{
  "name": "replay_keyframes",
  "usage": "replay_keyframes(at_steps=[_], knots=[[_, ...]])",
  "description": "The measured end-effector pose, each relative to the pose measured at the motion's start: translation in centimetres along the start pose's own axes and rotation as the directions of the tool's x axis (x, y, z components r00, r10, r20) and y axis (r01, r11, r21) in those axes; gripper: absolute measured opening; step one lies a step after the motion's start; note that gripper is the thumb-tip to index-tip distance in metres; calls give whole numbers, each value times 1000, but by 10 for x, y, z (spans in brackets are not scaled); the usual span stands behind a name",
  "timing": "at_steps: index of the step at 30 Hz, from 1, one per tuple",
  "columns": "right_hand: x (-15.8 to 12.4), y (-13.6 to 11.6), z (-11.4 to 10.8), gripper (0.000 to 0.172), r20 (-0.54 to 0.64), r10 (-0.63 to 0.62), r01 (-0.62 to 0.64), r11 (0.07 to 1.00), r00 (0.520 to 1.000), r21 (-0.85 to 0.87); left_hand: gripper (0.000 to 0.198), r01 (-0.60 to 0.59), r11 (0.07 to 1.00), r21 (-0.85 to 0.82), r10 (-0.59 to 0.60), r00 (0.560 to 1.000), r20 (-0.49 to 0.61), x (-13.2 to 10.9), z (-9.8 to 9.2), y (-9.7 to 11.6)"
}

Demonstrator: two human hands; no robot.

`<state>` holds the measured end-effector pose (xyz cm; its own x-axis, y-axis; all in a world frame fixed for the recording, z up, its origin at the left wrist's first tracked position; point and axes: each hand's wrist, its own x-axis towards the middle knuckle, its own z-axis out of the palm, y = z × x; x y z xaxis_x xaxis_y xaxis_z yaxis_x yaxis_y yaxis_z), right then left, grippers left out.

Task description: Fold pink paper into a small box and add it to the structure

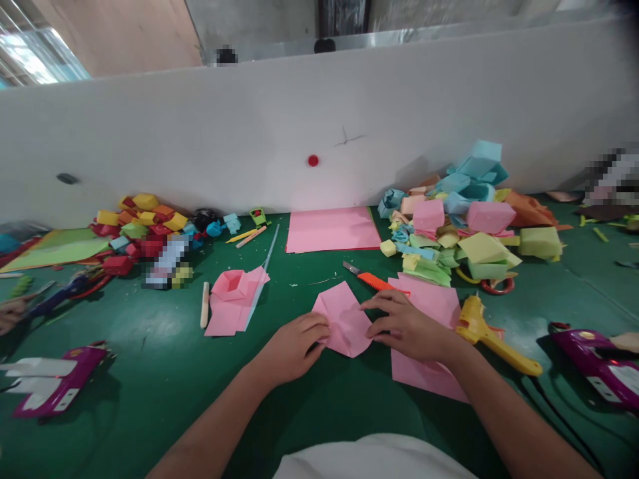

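A partly folded sheet of pink paper (pixel 344 316) lies in front of me on the green table. My left hand (pixel 298 346) grips its left edge, with fingers curled and the thumb below. My right hand (pixel 399 322) pinches the right corner between thumb and fingers. Just behind my right hand is an orange utility knife (pixel 372 280) with its blade out. Flat pink sheets (pixel 419 372) lie partly under my right forearm. To the left, an open folded pink paper box (pixel 233 285) rests on more pink paper beside a short wooden stick (pixel 204 305).
A yellow glue gun (pixel 492 336) lies right of my forearm, its cord trailing forward. Piles of folded paper boxes stand at back right (pixel 482 199) and back left (pixel 144 216). A pink paper stack (pixel 334 229) touches the white partition (pixel 239 146). Purple devices (pixel 70 386) sit at both sides; other people's hands show at the edges.
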<state>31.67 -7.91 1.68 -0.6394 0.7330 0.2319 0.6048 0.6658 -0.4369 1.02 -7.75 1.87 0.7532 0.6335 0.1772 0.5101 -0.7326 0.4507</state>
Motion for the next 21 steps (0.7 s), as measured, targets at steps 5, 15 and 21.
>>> replay_keyframes(at_steps=[5, 15, 21], knots=[[4, -3, 6, 13, 72, -33, 26, 995, 997, 92, 27, -27, 999, 46, 27, 1000, -6, 0, 3, -1], [13, -16, 23, 10, -48, 78, -73, 992, 996, 101, 34, -34, 995, 92, 35, 999, 1, 1, 6, 4], [19, -14, 39, 16, -158, 147, -137, 988, 976, 69, 34, -40, 997, 67, 39, 999, 14, 0, 7, 3]])
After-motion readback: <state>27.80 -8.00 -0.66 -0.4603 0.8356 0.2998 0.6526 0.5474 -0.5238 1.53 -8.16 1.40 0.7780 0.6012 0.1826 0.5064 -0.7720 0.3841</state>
